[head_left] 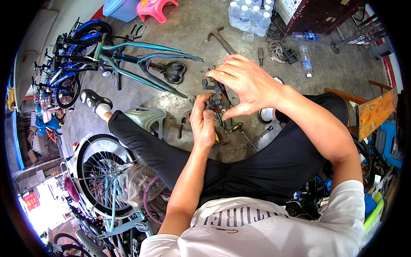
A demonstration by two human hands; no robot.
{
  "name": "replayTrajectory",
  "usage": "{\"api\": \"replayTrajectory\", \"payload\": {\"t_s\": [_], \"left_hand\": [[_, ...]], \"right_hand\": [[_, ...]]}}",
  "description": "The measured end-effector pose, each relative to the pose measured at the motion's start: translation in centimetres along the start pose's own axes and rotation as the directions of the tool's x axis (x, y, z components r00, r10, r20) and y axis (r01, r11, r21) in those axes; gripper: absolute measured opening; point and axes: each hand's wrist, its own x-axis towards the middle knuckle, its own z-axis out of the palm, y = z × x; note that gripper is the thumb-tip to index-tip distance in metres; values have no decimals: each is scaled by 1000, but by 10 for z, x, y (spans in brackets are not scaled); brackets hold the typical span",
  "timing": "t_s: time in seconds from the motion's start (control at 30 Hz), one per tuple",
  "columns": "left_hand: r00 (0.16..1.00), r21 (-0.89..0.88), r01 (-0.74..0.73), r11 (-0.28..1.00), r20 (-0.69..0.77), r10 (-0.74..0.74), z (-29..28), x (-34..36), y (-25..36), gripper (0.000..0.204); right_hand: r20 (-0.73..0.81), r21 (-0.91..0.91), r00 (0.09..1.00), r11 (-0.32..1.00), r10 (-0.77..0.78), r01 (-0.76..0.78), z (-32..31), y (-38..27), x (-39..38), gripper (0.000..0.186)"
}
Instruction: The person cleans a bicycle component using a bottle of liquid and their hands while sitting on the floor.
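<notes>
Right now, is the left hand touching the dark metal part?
Touching. The head view shows the left hand with its curled fingers against the left side of the dark metal part, no gap between.

A pink stool (150, 8) stands just beside a blue tub (121, 9); a pack of water bottles (249, 19) stands on the floor (192, 32).

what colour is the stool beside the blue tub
The stool is bright pink, clearest in the head view.

Dark metal part (218, 102) partly hidden by left grip (203, 125); blue tub (121, 9) cut off at top.
</notes>
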Motion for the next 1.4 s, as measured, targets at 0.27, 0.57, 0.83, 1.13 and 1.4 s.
{"api": "replayTrajectory", "payload": {"t_s": [0.27, 0.57, 0.83, 1.13, 1.4], "left_hand": [[994, 41, -104, 994, -17, 105, 2, -3, 1, 72], [993, 75, -120, 990, 18, 119, 1, -8, -6, 73], [988, 91, -157, 983, 7, 157, 5, -14, -16, 72], [984, 173, -142, 975, -81, 158, 6, -8, -3, 77], [986, 123, -52, 991, -151, 70, 9, 0, 4, 85]], "right_hand": [[5, 8, 1000, 1000, -9, 9, 1, -2, -1, 95], [30, -19, 999, 1000, -11, 11, 0, -1, -1, 97], [52, -60, 998, 998, -22, 25, -2, -3, -1, 96], [76, 2, 997, 1000, 8, -8, 1, -6, 0, 104], [61, 31, 998, 999, -9, 7, 3, -5, -1, 105]]}}
